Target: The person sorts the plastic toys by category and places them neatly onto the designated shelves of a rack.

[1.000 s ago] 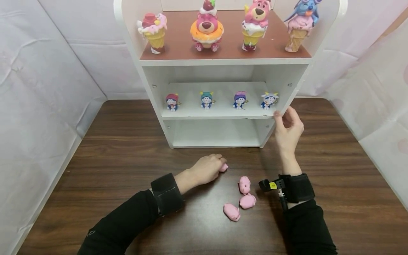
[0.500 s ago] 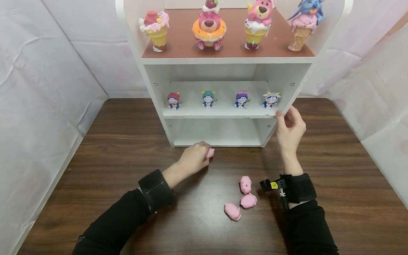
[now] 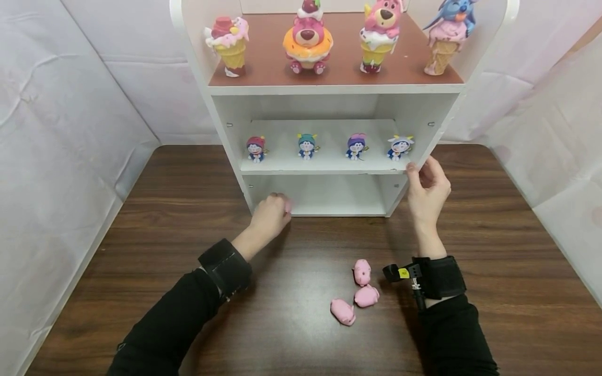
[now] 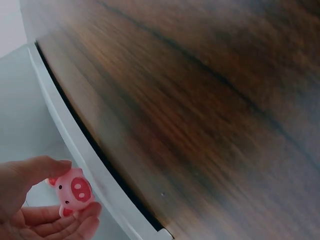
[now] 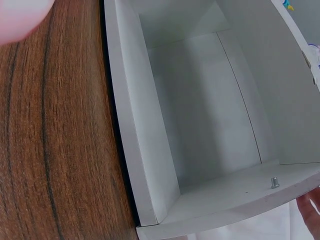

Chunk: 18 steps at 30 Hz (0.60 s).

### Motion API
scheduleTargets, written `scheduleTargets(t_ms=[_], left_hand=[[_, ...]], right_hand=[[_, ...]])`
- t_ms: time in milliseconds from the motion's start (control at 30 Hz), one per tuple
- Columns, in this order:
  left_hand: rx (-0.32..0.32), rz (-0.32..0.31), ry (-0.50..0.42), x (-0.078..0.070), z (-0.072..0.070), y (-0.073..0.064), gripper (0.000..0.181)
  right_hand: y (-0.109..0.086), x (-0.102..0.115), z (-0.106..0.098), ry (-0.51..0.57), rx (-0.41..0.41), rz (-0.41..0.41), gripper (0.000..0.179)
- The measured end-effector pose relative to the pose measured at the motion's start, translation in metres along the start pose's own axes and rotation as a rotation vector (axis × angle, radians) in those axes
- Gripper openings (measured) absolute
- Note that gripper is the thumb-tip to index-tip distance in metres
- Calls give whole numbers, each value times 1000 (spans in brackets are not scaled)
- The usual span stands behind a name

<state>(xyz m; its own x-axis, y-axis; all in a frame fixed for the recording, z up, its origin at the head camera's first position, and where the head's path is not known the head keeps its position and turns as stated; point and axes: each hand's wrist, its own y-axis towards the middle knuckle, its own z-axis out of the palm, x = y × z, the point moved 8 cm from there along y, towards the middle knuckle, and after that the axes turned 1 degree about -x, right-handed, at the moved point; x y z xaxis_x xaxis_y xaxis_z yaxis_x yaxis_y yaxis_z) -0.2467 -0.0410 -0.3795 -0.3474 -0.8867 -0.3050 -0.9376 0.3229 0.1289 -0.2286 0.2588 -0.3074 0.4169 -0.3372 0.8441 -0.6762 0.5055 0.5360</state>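
My left hand [image 3: 270, 215] pinches a small pink toy pig [image 4: 74, 190] between thumb and fingers, at the left front of the bottom compartment of the white shelf unit [image 3: 329, 214]. In the left wrist view the pig's red snout and dark eyes face the camera, close over the shelf's front edge. On the right, my right hand [image 3: 427, 190] grips the unit's side panel at the level of the middle shelf, thumb at the front edge. Its fingers behind the panel are mostly hidden. Three more pink pigs [image 3: 362, 272] lie on the wooden table [image 3: 188, 198] between the forearms.
Several small blue figurines in coloured hats [image 3: 307, 147] stand in a row on the middle shelf. Larger ice-cream and bear figurines [image 3: 307, 42] line the brown top shelf. White sheeting [image 3: 61, 130] surrounds the table at the back and sides.
My left hand has carried the pig left and away from me, from the tabletop to the bottom compartment's front edge. The right hand keeps its place on the side panel.
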Motion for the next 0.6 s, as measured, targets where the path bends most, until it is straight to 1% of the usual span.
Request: scheduleTargets(t_ms=[200, 333, 433, 500, 600], left_hand=[[-29, -70, 7, 11, -2, 5, 6], [-31, -121, 43, 17, -2, 9, 7], [-30, -140, 76, 21, -2, 11, 10], [-30, -148, 90, 22, -3, 12, 11], [-28, -154, 104, 24, -3, 12, 11]], right_hand=[[-1, 2, 0, 7, 13, -6, 25], [-4, 16, 1, 19, 23, 0, 25], [-6, 25, 2, 12, 23, 7, 25], [-6, 24, 2, 8, 21, 8, 25], [-3, 14, 1, 10, 16, 6, 25]])
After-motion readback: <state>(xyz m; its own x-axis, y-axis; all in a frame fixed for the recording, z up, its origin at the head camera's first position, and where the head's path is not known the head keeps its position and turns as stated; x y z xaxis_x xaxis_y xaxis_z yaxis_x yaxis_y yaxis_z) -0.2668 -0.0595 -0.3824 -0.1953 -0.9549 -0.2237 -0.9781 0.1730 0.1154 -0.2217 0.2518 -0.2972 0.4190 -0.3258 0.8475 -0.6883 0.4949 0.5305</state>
